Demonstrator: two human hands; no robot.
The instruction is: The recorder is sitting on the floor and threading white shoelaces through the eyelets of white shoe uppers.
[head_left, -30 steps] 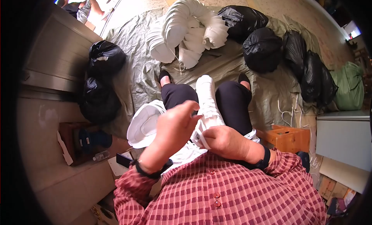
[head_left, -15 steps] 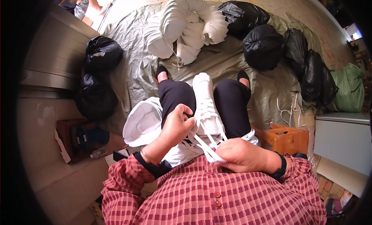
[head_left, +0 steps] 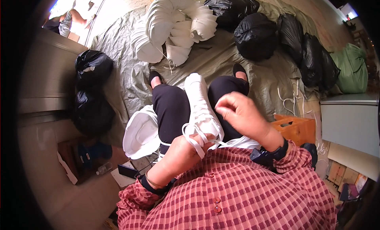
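A white lace-up shoe [head_left: 200, 101] lies along my lap between my thighs, toe pointing away. My left hand [head_left: 188, 150] is closed at its near end, with white shoelace [head_left: 192, 139] looped over and around the fingers. Over my right thigh, my right hand [head_left: 247, 116] is raised off the shoe with its fingers curled in; no lace is seen running from it. Another white shoe piece [head_left: 141, 133] lies beside my left thigh. More white material [head_left: 241, 143] sits on my lap below my right hand.
A curved stack of nested white pieces [head_left: 160, 26] lies on the grey sheet [head_left: 198, 61]. Several black bags [head_left: 255, 38] surround it. At right stand a green sack [head_left: 350, 67], a grey box [head_left: 350, 115] and a wooden stool [head_left: 297, 129]. A bottle [head_left: 104, 168] lies at left.
My right hand has left the laces near my belly and risen forward over my right thigh. My left hand has come down and nearer, and lace now loops over it. The view has shifted slightly.
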